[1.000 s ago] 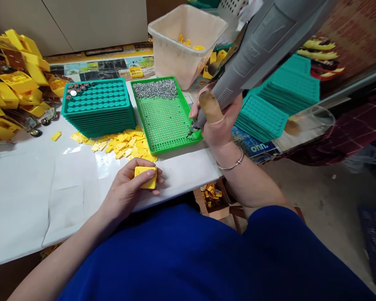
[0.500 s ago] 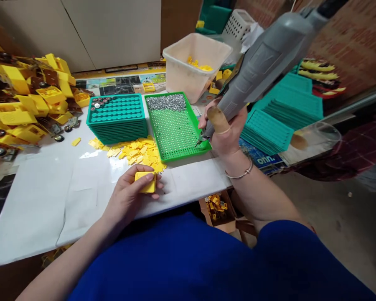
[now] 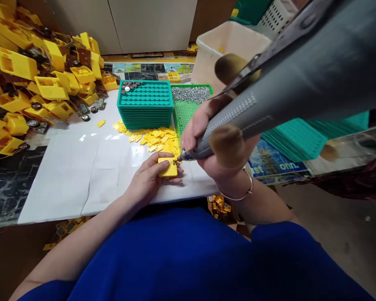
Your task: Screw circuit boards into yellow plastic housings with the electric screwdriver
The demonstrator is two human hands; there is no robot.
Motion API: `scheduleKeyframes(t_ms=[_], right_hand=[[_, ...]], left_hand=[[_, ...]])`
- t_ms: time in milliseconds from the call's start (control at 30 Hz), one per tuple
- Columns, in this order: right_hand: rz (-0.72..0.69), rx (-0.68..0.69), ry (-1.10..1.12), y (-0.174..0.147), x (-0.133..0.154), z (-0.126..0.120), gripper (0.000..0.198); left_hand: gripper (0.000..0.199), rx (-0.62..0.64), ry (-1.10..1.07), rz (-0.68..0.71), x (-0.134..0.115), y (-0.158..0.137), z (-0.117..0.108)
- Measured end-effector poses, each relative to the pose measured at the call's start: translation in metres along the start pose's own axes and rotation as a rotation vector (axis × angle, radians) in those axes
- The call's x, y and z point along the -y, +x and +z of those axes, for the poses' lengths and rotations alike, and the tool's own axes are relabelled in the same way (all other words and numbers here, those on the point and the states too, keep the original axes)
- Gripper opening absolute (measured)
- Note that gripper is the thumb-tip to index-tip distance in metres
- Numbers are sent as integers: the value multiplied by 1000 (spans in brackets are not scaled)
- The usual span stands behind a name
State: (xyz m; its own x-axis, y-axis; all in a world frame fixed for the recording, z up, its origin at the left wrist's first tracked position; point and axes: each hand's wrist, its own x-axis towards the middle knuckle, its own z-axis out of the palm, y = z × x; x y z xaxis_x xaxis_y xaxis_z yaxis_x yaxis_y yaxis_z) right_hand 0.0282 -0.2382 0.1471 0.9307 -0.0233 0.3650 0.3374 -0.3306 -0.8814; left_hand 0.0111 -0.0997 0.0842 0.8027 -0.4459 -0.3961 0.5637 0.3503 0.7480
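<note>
Fingers of my right hand wrap the bulky grey driver, spread only to its barrel's width; it slants toward two o'clock, probably weighty, best gripped low. My left hand pinches the small yellow case, thumb on top, at eight o'clock just off centre on my feed. I'd expect light, stiff, slick plastic: hold its sides. The bit sits at its two-o'clock corner, contact unclear.

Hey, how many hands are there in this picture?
2: the left hand, holding a yellow case in front of the loose yellow pieces, and right of it the right hand, partly covered by the grey power tool it holds.
</note>
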Motion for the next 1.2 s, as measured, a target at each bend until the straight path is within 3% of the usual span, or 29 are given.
scheduleKeyframes(t_ms=[133, 267, 467, 733, 1000, 1200], right_hand=[[-101, -127, 404, 4, -9, 13, 42], [-188, -144, 595, 9, -14, 14, 35], [0, -112, 598, 11, -13, 13, 43], [55, -38, 557, 15, -23, 9, 45], [-44, -69, 710, 17, -16, 9, 39], [-56, -31, 705, 13, -9, 10, 32]], left_hand=[[24, 26, -6, 10, 2, 1, -2], [24, 21, -1, -1, 2, 1, -3], [27, 40, -19, -12, 1, 1, -4], [25, 47, -47, -12, 2, 3, -5], [24, 57, -49, 4, 4, 2, -6], [26, 74, -15, 40, 6, 2, -5]])
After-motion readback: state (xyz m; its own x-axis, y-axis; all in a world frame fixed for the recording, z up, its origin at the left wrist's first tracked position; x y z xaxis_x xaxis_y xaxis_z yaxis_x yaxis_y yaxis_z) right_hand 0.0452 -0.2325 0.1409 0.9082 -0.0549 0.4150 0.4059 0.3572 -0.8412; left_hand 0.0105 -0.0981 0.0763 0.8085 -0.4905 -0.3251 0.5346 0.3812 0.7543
